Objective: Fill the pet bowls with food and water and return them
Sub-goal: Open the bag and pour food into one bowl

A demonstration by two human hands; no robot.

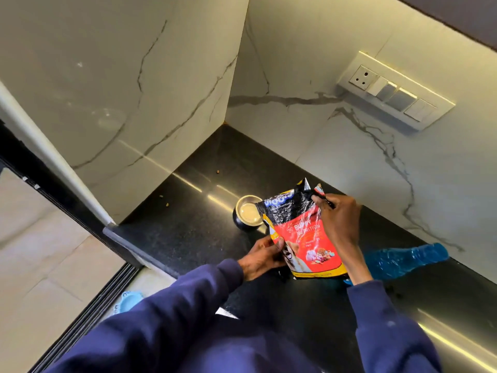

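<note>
The pet bowl (248, 212), small and round with a black outside and a pale, shiny metal inside, stands upright on the black speckled stone counter (188, 227), near the corner where the white veined marble walls (121, 76) meet. Far left, down on the beige tiled floor (40, 265), a light blue plastic object (129, 301) shows; I cannot tell what it is. On the counter left of the bowl lie a few brown kibble pieces (167, 204), well apart from it. The left hand (262, 258), in a navy sleeve (188, 305), grips the lower left edge of a crinkled red, black and yellow foil pouch of puppy food (301, 238), thumb pressed on its front. The pouch is tilted above the counter, its black top edge just beside the bowl's right rim. The right hand (337, 222) pinches the pouch's upper right corner between thumb and fingers. Right of it a blue translucent plastic bottle (403, 261) lies on its side on the counter, partly behind the right forearm. Higher on the right wall sits a white switch-and-socket plate (395, 90).
</note>
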